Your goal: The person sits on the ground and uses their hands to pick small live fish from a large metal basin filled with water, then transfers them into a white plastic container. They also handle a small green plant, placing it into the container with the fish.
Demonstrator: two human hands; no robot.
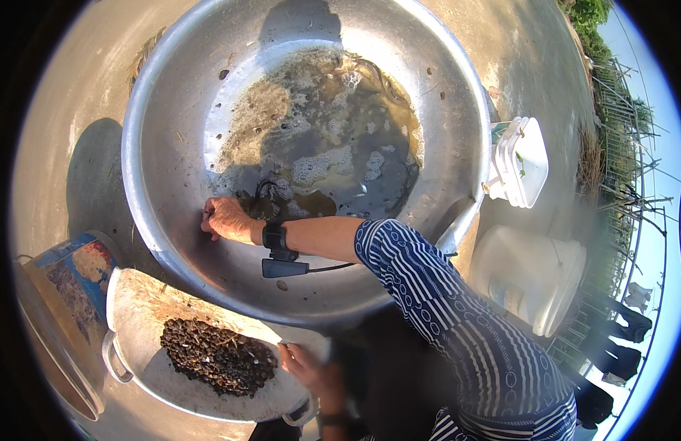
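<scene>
Before me is a large aluminium basin holding shallow murky water with foam. My right hand is down against its lower-left inner wall, fingers curled; whatever they hold is hidden. A wrist strap with a dark device sits on that arm. Long eel-like bodies lie along the water's far edge, and a dark curved one is near my right hand. My left hand, partly blurred, grips the rim of a two-handled metal pan. A heap of small dark snail-like shells lies in it.
A worn blue paint bucket stands left of the pan. Right of the basin are stacked white square containers and a white plastic bucket. A stick fence and hanging dark clothes line the right side.
</scene>
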